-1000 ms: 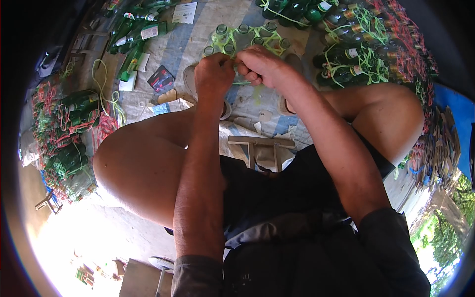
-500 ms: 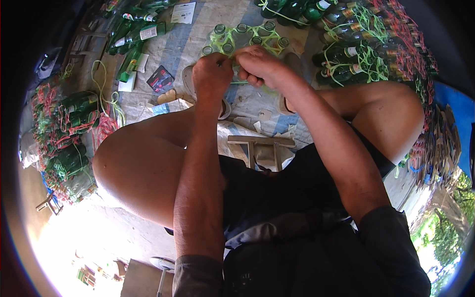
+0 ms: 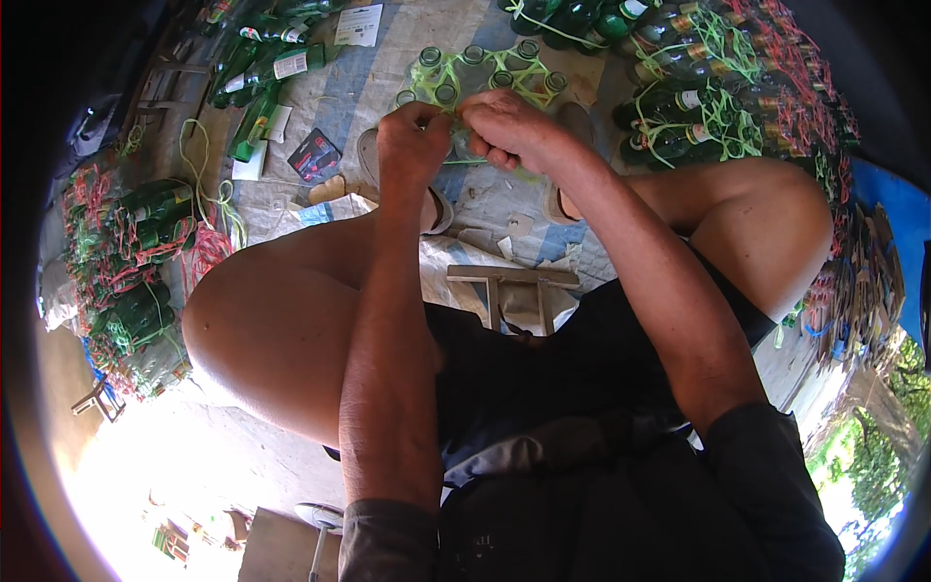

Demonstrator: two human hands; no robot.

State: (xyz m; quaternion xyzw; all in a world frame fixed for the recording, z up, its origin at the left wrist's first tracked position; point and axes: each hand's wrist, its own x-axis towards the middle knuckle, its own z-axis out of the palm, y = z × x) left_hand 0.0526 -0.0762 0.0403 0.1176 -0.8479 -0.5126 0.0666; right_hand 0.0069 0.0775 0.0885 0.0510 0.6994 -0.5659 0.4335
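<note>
While the person sits with knees spread over a grey woven mat (image 3: pixel 388 87):
Hands: left hand (image 3: pixel 412 145) and right hand (image 3: pixel 509 131) meet, each grip pinching thin yellow-green plastic string (image 3: pixel 456 116).
Bundle: upright green glass bottles (image 3: pixel 485 73) netted in that string, just beyond the knuckles.
Surroundings: tied glossy bottle bundles (image 3: pixel 698 107) at right, loose lying bottles (image 3: pixel 257 78) at left, small wooden stool (image 3: pixel 514 291) between the legs.
</note>
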